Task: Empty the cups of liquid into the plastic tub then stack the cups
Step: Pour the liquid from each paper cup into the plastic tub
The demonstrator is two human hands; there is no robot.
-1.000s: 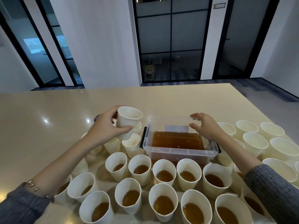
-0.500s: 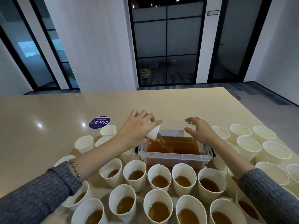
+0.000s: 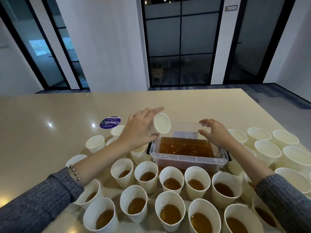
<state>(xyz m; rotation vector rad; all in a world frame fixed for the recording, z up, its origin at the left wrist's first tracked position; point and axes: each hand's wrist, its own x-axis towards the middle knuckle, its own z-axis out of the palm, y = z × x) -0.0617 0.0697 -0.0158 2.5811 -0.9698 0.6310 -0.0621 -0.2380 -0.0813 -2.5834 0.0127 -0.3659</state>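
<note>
One white paper cup (image 3: 161, 123) is sitting in the left hand (image 3: 140, 130), whose fingers (image 3: 155, 110) are curling round its wall, thumb underneath; half a second ago this cup was tipped mouth-down with brown liquid streaming out, and now it is lying on its side with its mouth facing the camera and showing a dry white inside. No stream is falling any more, so this cup is looking emptied and ready for stacking.

Just below and to the right of those fingers, the clear rectangular plastic tub (image 3: 188, 159) is holding the rippling brown liquid. Across it, the right hand (image 3: 217, 135) is hovering at the far right corner, fingers (image 3: 204, 122) loosely curved; whether they are touching the rim is hard to tell, and they are holding nothing.

Further out to the left of the holding fingers, several empty white cups (image 3: 95, 143) are standing singly on the beige worktop (image 3: 50, 148), beside a round purple sticker (image 3: 110, 122); none is stacked yet. Nearer the camera, many full white cups (image 3: 171, 182) are waiting in rows. More empty white cups (image 3: 267, 150) are standing at the right.
</note>
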